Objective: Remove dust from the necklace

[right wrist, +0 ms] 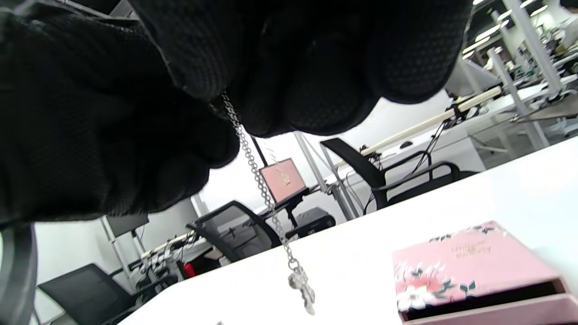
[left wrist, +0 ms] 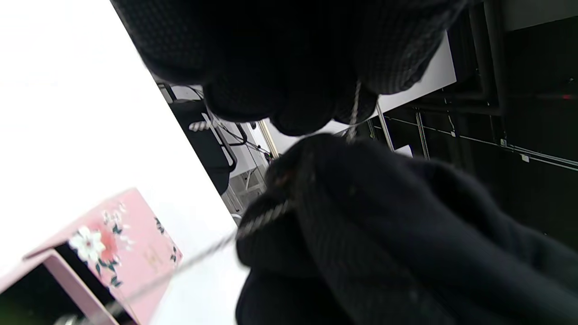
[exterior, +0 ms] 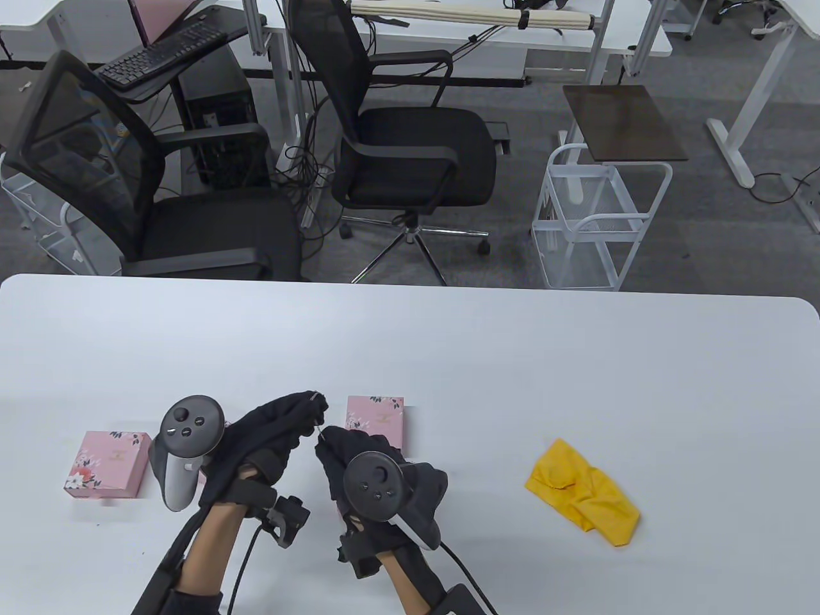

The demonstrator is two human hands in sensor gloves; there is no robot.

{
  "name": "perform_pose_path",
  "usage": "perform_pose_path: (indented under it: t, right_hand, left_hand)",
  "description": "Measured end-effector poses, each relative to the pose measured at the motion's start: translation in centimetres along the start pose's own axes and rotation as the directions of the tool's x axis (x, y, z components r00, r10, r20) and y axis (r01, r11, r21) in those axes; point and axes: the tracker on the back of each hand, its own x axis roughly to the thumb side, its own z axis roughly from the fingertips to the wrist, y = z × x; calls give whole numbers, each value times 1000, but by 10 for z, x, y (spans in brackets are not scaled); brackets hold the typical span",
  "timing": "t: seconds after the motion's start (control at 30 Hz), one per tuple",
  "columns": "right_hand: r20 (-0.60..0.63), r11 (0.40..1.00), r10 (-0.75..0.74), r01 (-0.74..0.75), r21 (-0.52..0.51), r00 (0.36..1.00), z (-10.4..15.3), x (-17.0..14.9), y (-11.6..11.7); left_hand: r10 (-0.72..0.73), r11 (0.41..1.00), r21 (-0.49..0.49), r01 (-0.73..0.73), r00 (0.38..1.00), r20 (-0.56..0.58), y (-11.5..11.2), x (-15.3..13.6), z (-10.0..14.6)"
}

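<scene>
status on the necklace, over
Both hands, left and right, pinch the necklace above the table. Cloth lies untouched to the right. Nothing in the way.

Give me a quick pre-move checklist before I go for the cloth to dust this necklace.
1. Necklace held: ok, the right hand pinches the chain, its end piece hanging above the table.
2. Left hand also on the chain: ok, a short stretch runs between both hands' fingertips.
3. Yellow cloth ready: ok, crumpled on the table to the right, untouched.
4. A hand free to take the cloth: not ok, both are busy.
5. Pink box clear of the chain: cannot tell, it sits close behind the hands.
</scene>
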Motion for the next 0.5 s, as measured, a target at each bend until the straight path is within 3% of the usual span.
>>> perform_pose_path:
  t: [0.3,0.5]
  right_hand:
    - [24,994,23,-25,109,999,-1,4,14]
    - [13,989,-15,13,146,1000,-2,1,21]
  left_hand:
    - [110,989,99,-113,993,37,21,-2,3]
    - [50,983,172,-64,995,85,29,3,7]
